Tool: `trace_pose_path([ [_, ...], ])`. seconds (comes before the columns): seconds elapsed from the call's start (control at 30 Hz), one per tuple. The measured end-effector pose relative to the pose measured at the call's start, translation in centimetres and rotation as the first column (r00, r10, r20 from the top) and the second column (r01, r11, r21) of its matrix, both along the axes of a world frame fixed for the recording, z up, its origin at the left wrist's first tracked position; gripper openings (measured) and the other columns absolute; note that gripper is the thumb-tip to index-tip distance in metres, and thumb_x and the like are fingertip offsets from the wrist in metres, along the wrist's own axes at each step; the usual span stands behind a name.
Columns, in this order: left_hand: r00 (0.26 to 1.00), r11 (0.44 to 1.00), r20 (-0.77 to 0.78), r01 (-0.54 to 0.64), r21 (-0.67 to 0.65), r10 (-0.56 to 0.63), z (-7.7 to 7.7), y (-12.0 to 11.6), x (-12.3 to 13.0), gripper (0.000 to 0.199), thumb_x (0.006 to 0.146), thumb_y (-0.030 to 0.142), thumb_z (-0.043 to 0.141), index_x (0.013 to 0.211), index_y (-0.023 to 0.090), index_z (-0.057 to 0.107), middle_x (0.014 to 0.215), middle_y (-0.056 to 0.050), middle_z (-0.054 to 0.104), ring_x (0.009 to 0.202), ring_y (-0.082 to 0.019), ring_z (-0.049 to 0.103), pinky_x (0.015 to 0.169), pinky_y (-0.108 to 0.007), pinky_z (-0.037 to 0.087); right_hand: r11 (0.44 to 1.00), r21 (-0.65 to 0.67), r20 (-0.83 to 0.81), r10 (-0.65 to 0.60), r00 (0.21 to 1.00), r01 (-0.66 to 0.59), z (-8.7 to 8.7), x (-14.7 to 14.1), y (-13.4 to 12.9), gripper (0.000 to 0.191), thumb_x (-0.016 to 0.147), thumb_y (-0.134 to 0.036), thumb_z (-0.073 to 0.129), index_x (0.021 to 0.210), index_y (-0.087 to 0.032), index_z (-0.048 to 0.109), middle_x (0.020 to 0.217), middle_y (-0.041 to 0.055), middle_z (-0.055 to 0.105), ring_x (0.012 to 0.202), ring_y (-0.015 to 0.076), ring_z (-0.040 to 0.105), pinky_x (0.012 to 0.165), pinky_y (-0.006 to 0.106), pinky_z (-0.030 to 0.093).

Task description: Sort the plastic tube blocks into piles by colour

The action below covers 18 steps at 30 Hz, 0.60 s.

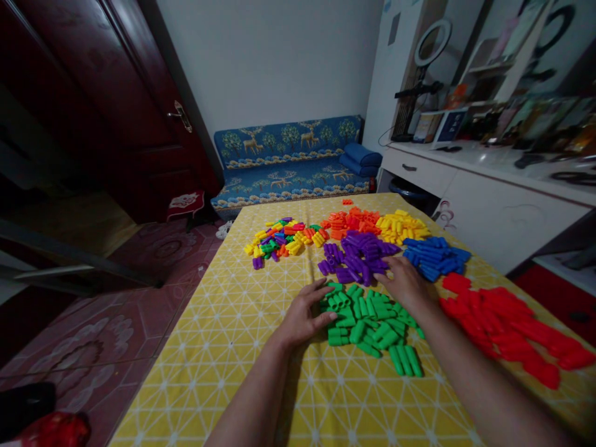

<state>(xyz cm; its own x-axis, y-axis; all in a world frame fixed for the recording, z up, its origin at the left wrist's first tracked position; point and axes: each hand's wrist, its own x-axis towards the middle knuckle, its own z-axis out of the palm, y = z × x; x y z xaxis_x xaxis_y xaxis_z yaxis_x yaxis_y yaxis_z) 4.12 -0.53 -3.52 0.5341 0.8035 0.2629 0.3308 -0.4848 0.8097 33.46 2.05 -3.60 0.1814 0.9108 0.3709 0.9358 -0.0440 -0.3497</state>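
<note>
My left hand (305, 315) rests at the left edge of a pile of green plastic building pieces (367, 320), its fingers apart and touching the nearest ones. Over the far right side of that pile reaches my right hand (404, 282), fingers spread, fingertips by the border with the purple pieces (361, 254). Neither hand grips a piece that I can see. Blue pieces (435, 259) lie just beyond the right hand, and a heap of red pieces (507, 326) is to the right of that forearm.
Orange pieces (351, 222) and yellow pieces (403, 227) lie farther back on the yellow patterned tablecloth (223, 347). A mixed-colour pile (284, 239) sits at the back left. Beyond the table stand a blue sofa (288, 167) and, at right, a white dresser (503, 198).
</note>
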Motion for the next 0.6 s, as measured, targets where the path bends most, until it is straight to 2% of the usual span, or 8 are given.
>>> trace_pose_path([
  [0.1,0.996,0.999,-0.094,-0.001,0.050,0.006,0.1,-0.2,0.4,0.069,0.081,0.058,0.064,0.140,0.025,0.052,0.152,-0.012,0.041,0.138,-0.032,0.041,0.113,-0.048,0.034,0.987,0.144,-0.062,0.079,0.995,-0.070,0.8,-2.0,-2.8,0.025,0.085,-0.033,0.059,0.103,-0.017,0.067,0.101,0.0122,0.066,0.094,0.0257,0.063,0.084,0.038,0.050],
  [0.23,0.983,0.990,-0.181,0.041,0.132,-0.017,0.2,-0.8,1.4,0.071,0.081,0.062,0.062,0.142,0.028,0.049,0.150,-0.012,0.045,0.136,-0.033,0.042,0.112,-0.052,0.032,0.949,0.165,-0.155,0.294,0.943,-0.269,1.3,-6.6,-5.4,0.021,0.089,-0.033,0.056,0.102,-0.020,0.067,0.106,0.0092,0.068,0.101,0.0250,0.062,0.090,0.040,0.049],
  [0.3,0.989,0.986,-0.131,0.083,0.145,-0.064,0.2,-1.0,1.8,0.068,0.082,0.061,0.061,0.140,0.026,0.051,0.146,-0.012,0.050,0.133,-0.032,0.044,0.112,-0.050,0.032,0.934,0.176,-0.206,0.345,0.916,-0.312,1.6,-8.9,-5.9,0.022,0.090,-0.031,0.056,0.104,-0.019,0.067,0.108,0.0093,0.068,0.103,0.0253,0.062,0.093,0.042,0.048],
  [0.4,0.993,0.993,0.065,0.092,0.080,-0.097,0.3,-1.1,2.0,0.058,0.088,0.058,0.055,0.132,0.020,0.058,0.136,-0.013,0.059,0.124,-0.030,0.053,0.108,-0.044,0.038,0.904,0.259,-0.314,0.412,0.856,-0.340,2.6,-12.2,-6.1,0.021,0.093,-0.028,0.051,0.105,-0.020,0.066,0.109,0.0091,0.068,0.105,0.0241,0.062,0.096,0.043,0.047],
  [0.5,0.953,0.996,0.292,-0.059,-0.071,0.077,0.5,-0.8,1.5,0.046,0.093,0.052,0.047,0.116,0.016,0.065,0.116,-0.011,0.068,0.108,-0.026,0.062,0.096,-0.039,0.048,0.871,0.376,-0.462,0.471,0.751,-0.316,3.8,-15.8,-6.2,0.021,0.092,-0.025,0.053,0.109,-0.020,0.064,0.111,0.0092,0.066,0.107,0.0222,0.061,0.096,0.040,0.049],
  [0.6,0.856,0.941,0.394,-0.289,-0.174,0.335,0.4,0.0,0.3,0.037,0.087,0.047,0.058,0.104,0.016,0.067,0.103,-0.009,0.071,0.098,-0.025,0.065,0.088,-0.036,0.051,0.844,0.475,-0.580,0.513,0.633,-0.249,3.5,-19.5,-6.3,0.026,0.090,-0.024,0.055,0.116,-0.021,0.060,0.120,0.0106,0.062,0.114,0.0225,0.058,0.096,0.041,0.051],
])
